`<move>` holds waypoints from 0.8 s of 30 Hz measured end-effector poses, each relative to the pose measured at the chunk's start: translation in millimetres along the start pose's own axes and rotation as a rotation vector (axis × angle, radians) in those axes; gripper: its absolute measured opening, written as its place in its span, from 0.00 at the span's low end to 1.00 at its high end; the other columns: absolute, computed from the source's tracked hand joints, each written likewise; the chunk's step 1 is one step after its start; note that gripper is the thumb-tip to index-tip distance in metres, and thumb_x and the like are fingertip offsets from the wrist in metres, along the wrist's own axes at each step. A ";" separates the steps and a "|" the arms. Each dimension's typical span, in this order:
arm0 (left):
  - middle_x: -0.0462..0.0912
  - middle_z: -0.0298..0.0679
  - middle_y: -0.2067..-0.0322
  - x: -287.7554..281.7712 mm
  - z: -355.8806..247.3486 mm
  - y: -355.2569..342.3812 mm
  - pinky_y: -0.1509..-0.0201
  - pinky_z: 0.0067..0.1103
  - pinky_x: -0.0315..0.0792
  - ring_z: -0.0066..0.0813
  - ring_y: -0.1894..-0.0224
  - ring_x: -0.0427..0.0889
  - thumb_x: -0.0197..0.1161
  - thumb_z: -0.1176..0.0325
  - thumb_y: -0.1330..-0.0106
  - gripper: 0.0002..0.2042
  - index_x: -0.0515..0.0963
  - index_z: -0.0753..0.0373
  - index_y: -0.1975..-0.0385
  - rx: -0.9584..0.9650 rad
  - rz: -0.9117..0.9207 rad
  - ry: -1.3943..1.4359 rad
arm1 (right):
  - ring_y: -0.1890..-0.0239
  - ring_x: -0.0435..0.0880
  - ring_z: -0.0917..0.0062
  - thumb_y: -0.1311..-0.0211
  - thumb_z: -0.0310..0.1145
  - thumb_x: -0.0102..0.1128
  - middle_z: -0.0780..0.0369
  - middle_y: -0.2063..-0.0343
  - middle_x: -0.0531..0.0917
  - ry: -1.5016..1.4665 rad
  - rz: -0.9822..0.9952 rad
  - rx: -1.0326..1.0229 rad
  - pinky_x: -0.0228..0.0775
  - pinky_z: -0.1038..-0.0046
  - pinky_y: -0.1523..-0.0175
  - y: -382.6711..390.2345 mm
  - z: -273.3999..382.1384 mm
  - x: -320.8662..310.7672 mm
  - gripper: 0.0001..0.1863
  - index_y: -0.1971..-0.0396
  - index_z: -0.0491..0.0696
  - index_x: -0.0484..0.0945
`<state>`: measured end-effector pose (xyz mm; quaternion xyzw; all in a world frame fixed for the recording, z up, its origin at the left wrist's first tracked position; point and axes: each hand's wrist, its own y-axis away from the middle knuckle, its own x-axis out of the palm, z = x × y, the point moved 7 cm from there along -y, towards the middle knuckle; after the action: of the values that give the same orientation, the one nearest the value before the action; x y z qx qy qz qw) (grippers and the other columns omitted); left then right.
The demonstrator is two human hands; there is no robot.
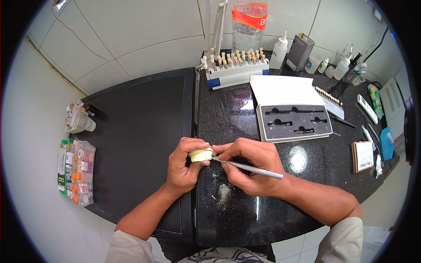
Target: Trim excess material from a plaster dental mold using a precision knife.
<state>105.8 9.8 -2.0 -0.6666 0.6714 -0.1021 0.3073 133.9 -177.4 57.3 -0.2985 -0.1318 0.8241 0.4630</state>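
Between the thumb and fingers of my left hand (183, 168) is a pale yellow dental cast (201, 155), held above the seam where the two dark tabletops meet. My right hand (252, 164) grips a slim silver carving knife (254, 169) like a pen. Its tip meets the right side of the cast, and my right fingertips rest close beside it. White powder and shavings (224, 193) lie on the speckled black counter (245, 219) below my hands. The far side of the cast is hidden by my fingers.
An open white case (296, 122) with grey foam slots lies beyond my right hand. Behind it stand a tooth shade guide rack (237, 70), a large bottle (249, 30) and a white squeeze bottle (279, 52). A clear box of small jars (82, 173) sits far left; a notepad (362, 156) lies right.
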 end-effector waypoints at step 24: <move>0.86 0.44 0.53 -0.5 0.7 0.5 0.47 0.27 0.80 0.33 0.52 0.87 0.76 0.68 0.30 0.16 0.80 0.62 0.47 -0.003 -0.010 -0.015 | 0.53 0.95 0.60 0.40 0.19 0.71 0.53 0.63 0.88 0.061 -0.004 -0.078 0.90 0.66 0.53 0.9 5.8 3.7 0.11 0.59 0.40 0.81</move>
<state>105.7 10.5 -2.7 -0.6711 0.6660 -0.0975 0.3107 128.3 -174.4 60.0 -0.3410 -0.1501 0.8079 0.4566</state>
